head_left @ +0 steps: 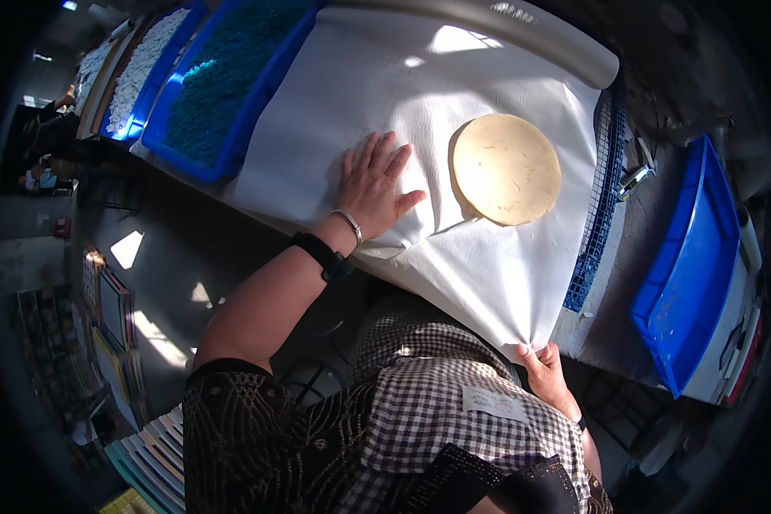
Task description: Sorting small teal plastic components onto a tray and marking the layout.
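A white sheet (343, 77) spreads over the worktable, running down from a thick roll (565, 43) at the far side. My left hand (375, 184) lies flat on it with the fingers spread. At the near right corner, my right hand (546, 374) pinches the sheet's edge between thumb and fingers, and folds fan out from that grip. A round tan disc (507, 170) with small dark marks rests on the sheet, right of my left hand and not touching it. Along the sheet's right side, a strip of blue mosaic tiles (584, 265) shows from underneath.
To the left stand a blue tray of teal pieces (210, 103) and another holding white pieces (150, 64). An empty-looking blue tray (690, 274) sits at the right end of the table. Near it lies a small metallic tool (634, 182). Stacked panels (146, 458) stand at lower left.
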Demonstrator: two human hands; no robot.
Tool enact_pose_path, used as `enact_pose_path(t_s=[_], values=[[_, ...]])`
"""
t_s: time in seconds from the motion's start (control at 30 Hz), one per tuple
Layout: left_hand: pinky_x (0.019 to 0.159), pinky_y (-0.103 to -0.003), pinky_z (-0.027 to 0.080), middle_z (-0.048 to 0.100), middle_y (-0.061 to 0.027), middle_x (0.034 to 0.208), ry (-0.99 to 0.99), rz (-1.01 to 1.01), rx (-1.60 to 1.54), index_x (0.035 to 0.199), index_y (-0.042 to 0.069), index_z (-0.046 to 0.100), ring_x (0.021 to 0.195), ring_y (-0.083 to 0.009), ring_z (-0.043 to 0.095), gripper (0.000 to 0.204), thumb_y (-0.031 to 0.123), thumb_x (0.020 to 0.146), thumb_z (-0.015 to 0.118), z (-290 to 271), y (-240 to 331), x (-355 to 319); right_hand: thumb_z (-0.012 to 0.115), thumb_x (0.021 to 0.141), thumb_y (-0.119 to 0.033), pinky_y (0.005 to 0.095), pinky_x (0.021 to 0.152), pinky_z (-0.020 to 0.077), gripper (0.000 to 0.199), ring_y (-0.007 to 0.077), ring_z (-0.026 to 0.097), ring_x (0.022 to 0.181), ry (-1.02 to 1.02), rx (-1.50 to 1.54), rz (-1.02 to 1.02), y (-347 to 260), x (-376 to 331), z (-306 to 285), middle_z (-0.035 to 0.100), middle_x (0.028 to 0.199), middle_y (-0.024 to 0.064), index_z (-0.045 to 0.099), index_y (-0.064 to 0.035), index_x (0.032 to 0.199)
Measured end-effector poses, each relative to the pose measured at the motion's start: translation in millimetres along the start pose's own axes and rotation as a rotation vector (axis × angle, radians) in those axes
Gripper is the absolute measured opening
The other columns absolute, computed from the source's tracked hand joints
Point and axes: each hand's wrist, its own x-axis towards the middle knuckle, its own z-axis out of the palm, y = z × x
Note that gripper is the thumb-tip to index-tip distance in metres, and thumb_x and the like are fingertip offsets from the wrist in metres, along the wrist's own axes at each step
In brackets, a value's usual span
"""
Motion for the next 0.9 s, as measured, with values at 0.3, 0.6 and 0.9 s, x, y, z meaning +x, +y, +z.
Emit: enact_pose_path(t_s=[0.3,0.6,0.9], values=[[0.101,-0.052,0.019,0.027,-0.0141,0.139,-0.007,0.030,-0.018,0.134,0.014,0.033,0.130,-0.0322,0.022,0.066,0.057,0.085,0.042,1,-5,2,0.054,0.091,-0.018,0.0203,0.069,0.0432,0.023,0.0038,0.054,0.076,-0.030,0.042,0.072,-14,-3,-1,0.065,0.084,0.0002,0.062,0.0028,0.096],[0.102,-0.050,0.020,0.026,-0.0120,0.140,-0.047,0.039,-0.026,0.134,0.015,0.033,0.130,-0.0294,0.022,0.067,0.055,0.082,0.048,-6,-5,11,0.053,0.091,-0.020,0.0236,0.075,0.0449,0.027,0.0080,0.056,0.084,-0.096,0.138,0.245,-33,-3,1,0.064,0.095,0.0043,0.060,0.0014,0.107],[0.100,-0.049,0.023,0.027,-0.0115,0.139,-0.047,0.062,-0.009,0.134,0.015,0.033,0.130,-0.0294,0.023,0.068,0.058,0.082,0.046,-5,-7,13,0.054,0.091,-0.022,0.0243,0.074,0.0447,0.030,0.0092,0.056,0.086,-0.082,0.142,0.295,-32,-3,-5,0.064,0.096,0.0049,0.059,0.0019,0.108]])
